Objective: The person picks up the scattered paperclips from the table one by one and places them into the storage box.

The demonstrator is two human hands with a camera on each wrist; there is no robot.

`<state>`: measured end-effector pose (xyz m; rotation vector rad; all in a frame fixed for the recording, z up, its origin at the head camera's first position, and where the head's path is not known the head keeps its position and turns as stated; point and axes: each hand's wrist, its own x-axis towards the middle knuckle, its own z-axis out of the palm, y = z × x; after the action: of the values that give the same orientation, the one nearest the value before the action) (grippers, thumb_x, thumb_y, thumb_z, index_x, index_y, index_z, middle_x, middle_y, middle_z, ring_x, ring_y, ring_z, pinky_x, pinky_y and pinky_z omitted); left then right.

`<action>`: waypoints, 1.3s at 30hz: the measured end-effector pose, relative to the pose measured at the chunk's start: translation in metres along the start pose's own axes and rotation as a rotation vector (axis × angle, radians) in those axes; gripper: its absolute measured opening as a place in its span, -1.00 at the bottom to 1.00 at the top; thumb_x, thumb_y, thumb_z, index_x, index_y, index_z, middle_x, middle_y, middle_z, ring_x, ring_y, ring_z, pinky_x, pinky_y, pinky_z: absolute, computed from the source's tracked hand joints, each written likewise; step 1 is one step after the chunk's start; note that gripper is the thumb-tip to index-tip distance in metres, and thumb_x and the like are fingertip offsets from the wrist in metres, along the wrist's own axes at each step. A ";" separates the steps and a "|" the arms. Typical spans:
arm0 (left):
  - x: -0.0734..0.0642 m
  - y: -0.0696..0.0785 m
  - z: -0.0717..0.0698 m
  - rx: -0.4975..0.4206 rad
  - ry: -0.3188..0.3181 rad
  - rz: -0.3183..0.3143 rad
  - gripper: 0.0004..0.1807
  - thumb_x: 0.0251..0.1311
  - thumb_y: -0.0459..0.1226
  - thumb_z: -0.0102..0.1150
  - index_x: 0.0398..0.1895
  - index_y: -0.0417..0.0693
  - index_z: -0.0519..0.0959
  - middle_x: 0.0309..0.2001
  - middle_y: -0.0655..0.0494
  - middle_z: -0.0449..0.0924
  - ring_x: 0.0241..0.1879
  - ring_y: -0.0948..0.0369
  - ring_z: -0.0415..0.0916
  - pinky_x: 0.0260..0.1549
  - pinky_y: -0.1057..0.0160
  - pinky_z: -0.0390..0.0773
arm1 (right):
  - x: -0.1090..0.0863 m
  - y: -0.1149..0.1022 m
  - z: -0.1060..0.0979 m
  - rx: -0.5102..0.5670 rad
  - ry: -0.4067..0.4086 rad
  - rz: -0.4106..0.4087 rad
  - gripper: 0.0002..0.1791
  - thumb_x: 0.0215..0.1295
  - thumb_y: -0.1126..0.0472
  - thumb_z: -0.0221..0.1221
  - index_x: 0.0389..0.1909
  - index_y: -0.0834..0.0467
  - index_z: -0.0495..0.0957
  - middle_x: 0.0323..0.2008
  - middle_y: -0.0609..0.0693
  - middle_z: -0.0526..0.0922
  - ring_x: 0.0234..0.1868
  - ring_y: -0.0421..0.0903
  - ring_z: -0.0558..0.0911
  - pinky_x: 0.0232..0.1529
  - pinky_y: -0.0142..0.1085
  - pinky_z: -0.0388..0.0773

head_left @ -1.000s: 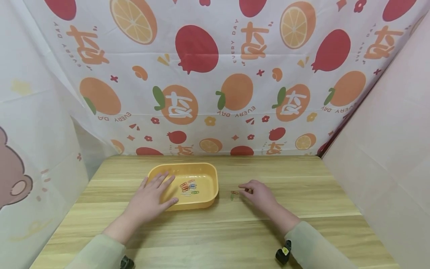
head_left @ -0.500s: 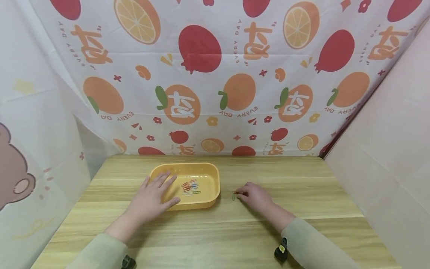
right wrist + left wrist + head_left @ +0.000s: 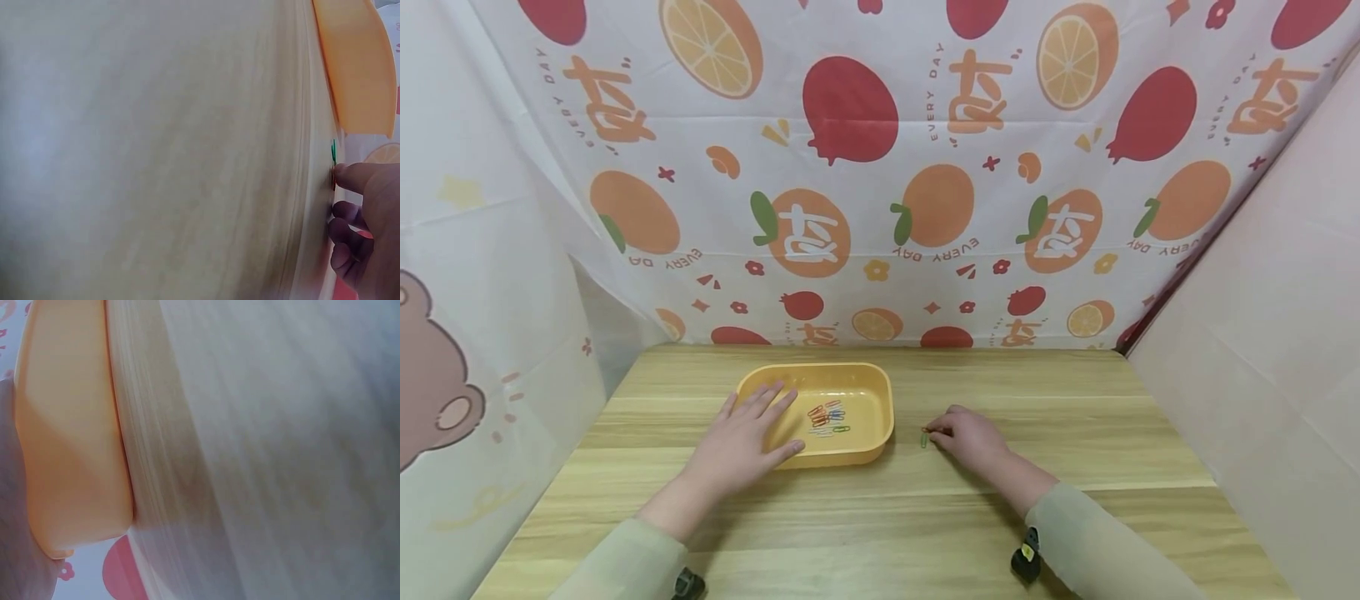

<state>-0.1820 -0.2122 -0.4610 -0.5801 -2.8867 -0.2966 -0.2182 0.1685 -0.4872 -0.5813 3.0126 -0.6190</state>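
Observation:
My right hand [image 3: 976, 437] is at the tabletop, right of a yellow plastic tray [image 3: 857, 456]. Its thumb and forefinger pinch an orange-red paper clip [image 3: 927, 430] that lies low at the table surface. A green paper clip [image 3: 924, 442] lies just beside it, and the right wrist view shows the same green clip [image 3: 334, 150] past the thumb tip. My left hand [image 3: 737, 450] has its fingers spread across the tray's left side, with the thumb along the front rim. Several coloured paper clips [image 3: 820, 417] lie together on the tray floor.
The wooden table [image 3: 865, 533] ends at the back against a fruit-print cloth [image 3: 850, 175]. Pale cloth sides [image 3: 1270, 350] stand at left and right. A small black camera [image 3: 1026, 562] sits at the right sleeve.
My right hand has come down and its thumb and forefinger have closed around the orange-red clip. The left hand stays on the tray. The whole view has shifted slightly.

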 end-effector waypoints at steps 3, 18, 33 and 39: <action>0.001 0.000 0.001 0.001 0.005 0.002 -0.10 0.22 0.31 0.10 0.54 0.12 0.19 0.54 -0.03 0.07 0.51 -0.11 -0.02 0.42 -0.31 -0.20 | 0.003 0.003 0.001 0.010 0.003 -0.015 -0.83 0.30 0.04 0.31 -0.13 -0.08 0.76 -0.41 -0.27 0.53 -0.41 -0.32 0.49 -0.36 -0.35 0.50; -0.001 0.002 -0.001 -0.013 0.002 0.000 -0.10 0.22 0.32 0.08 0.53 0.10 0.20 0.53 -0.04 0.09 0.51 -0.11 -0.02 0.41 -0.31 -0.20 | 0.012 0.005 0.001 0.010 -0.020 0.007 -0.88 0.33 0.05 0.28 -0.21 -0.10 0.77 -0.38 -0.25 0.60 -0.33 -0.29 0.56 -0.23 -0.27 0.56; -0.001 0.002 0.001 -0.008 0.014 0.002 -0.10 0.22 0.30 0.12 0.53 0.09 0.21 0.54 -0.03 0.09 0.50 -0.11 0.00 0.41 -0.32 -0.19 | 0.015 0.006 0.005 -0.043 0.017 -0.025 -0.89 0.32 0.02 0.28 -0.29 -0.11 0.76 -0.39 -0.27 0.59 -0.33 -0.28 0.59 -0.22 -0.28 0.58; -0.001 0.001 0.001 -0.010 0.013 -0.001 -0.10 0.22 0.31 0.09 0.54 0.12 0.19 0.54 -0.03 0.08 0.50 -0.12 -0.01 0.41 -0.32 -0.19 | 0.014 0.007 0.003 -0.030 0.026 -0.041 -0.88 0.33 0.02 0.28 -0.27 -0.10 0.77 -0.39 -0.27 0.59 -0.33 -0.28 0.59 -0.22 -0.28 0.58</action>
<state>-0.1805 -0.2113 -0.4622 -0.5771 -2.8749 -0.3140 -0.2335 0.1680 -0.4913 -0.6425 3.0466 -0.5881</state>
